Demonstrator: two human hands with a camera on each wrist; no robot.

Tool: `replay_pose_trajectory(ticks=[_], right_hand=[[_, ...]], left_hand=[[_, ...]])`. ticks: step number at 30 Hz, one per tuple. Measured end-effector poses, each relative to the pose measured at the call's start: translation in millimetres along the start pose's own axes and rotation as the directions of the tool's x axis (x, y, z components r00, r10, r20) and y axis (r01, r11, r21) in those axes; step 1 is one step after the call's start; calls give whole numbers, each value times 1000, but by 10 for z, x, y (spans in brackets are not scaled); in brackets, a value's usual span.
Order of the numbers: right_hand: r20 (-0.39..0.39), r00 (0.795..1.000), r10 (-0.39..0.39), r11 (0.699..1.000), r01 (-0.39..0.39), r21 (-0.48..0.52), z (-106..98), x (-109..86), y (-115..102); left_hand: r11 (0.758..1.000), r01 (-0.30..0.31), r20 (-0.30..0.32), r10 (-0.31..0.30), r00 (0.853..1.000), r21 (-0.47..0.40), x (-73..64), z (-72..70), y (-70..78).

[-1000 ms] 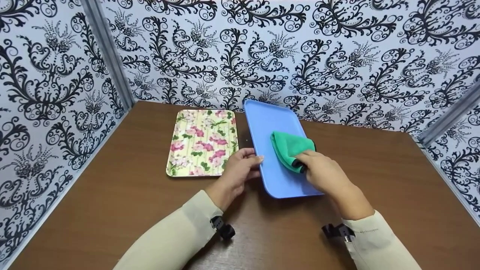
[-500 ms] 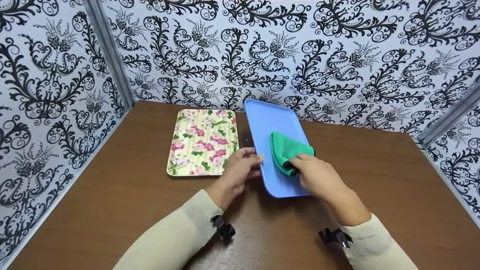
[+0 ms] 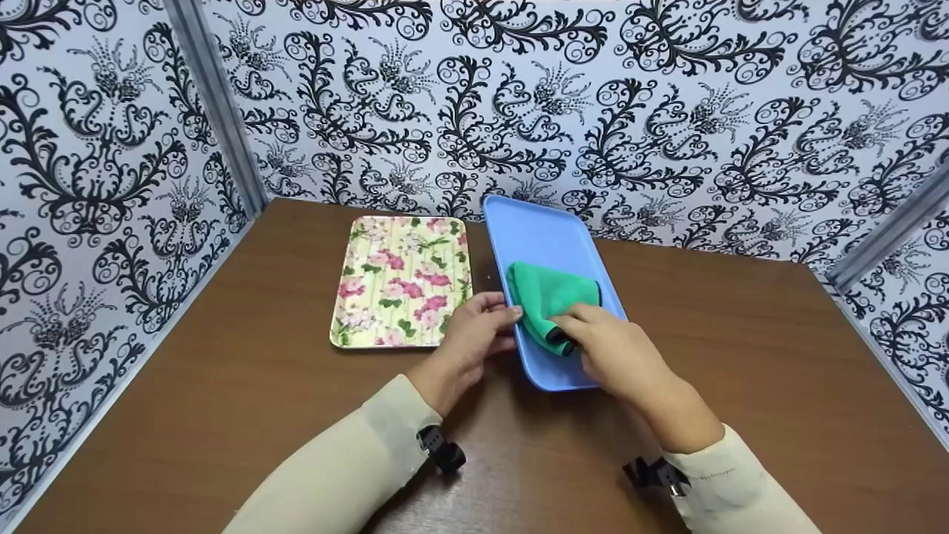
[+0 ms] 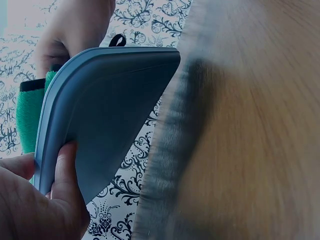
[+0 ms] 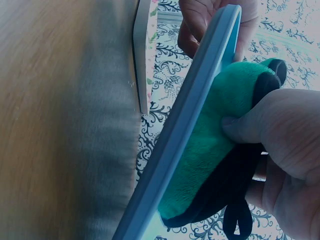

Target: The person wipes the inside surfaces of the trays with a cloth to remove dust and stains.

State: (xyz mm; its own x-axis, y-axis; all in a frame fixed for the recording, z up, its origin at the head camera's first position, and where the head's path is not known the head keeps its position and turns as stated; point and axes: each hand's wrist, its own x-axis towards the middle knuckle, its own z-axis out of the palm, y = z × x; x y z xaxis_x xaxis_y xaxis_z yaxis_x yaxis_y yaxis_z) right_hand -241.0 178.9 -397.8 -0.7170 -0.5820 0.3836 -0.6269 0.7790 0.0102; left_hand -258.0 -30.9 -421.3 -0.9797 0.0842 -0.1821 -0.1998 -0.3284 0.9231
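Note:
A blue rectangular tray (image 3: 537, 237) is held tilted over the table, its inner face toward the right. My left hand (image 3: 474, 334) grips its left edge, thumb on the inner side and fingers behind, as the left wrist view also shows on the tray's underside (image 4: 115, 105). A folded green cloth (image 3: 552, 293) with black edging lies against the lower half of the tray. My right hand (image 3: 615, 348) pinches the cloth's near edge; in the right wrist view the thumb presses on the green cloth (image 5: 205, 135), and a black loop (image 5: 237, 220) hangs from it.
A cream floral tray (image 3: 404, 282) lies flat on the brown table (image 3: 245, 371), just left of my left hand. Patterned black-and-white walls (image 3: 519, 111) stand behind the table and along its sides. A dark camera strap is on each wrist.
My right hand has slid the green cloth leftward across the blue tray, up to the left rim near my left thumb. The left hand and the tray have stayed in place.

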Motion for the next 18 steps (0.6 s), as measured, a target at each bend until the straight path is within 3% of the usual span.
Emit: replay_pose_trajectory(ticks=[8, 18], right_hand=[[-25, 998, -49, 998, 49, -26, -2, -6, -7], [75, 997, -27, 999, 28, -19, -118, -20, -2]], left_hand=[[1000, -2, -4, 2, 1000, -4, -7, 8, 12], [1000, -22, 20, 22, 1000, -19, -6, -1, -17]])
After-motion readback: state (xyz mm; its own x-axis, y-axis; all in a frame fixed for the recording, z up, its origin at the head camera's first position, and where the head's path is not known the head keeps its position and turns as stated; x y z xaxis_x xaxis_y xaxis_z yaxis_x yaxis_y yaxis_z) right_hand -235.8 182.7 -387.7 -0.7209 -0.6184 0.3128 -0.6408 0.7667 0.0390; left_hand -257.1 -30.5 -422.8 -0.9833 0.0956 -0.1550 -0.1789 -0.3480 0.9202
